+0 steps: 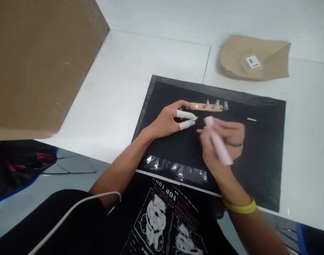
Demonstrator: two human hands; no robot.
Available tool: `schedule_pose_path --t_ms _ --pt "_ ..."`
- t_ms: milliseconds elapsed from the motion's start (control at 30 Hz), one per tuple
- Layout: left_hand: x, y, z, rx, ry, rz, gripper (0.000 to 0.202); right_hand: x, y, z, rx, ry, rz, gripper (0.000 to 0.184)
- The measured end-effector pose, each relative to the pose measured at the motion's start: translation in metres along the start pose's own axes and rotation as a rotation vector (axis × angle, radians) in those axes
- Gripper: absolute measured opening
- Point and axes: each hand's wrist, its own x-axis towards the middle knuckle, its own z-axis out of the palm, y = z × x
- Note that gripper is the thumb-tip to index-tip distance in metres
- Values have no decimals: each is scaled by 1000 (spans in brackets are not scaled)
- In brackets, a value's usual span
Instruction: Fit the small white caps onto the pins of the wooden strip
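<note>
My left hand [168, 120] rests over a black mat [175, 148], white finger cots on two of its digits. Those two tips pinch a small shiny piece [195, 118], too small to name. Another finger of this hand reaches to the left end of a narrow wooden strip [201, 106] bearing small metal fittings and clear plastic caps [217, 103]. My right hand [220, 141], smeared by motion, is closed around a pink cylindrical tool [220, 145]. It is just right of the left fingertips, apart from them.
A small silver bar [251, 119] lies on the mat's right side. Behind the mat, a brown paper bag [276, 60] carries a clear labelled plastic box [252, 63] on the white table [119, 95]. A large brown board [45, 63] stands at left. A white cable [79, 202] crosses near my left arm.
</note>
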Motion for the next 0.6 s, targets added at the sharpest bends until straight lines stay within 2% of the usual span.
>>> schedule_pose_path --t_ms 67,167,267,400,600 --pt "0 0 0 1 -3 9 11 1 -1 1 15 -46 -60 17" --pt "0 0 0 -1 -8 12 10 2 -1 2 53 -233 -131 16" --pt "1 1 -1 0 -12 2 10 2 0 1 10 -121 -102 16" --pt "1 3 -1 3 -20 -19 10 2 3 0 19 -233 -120 19" --pt "1 3 0 22 -9 -15 11 3 7 -2 20 -187 -94 28"
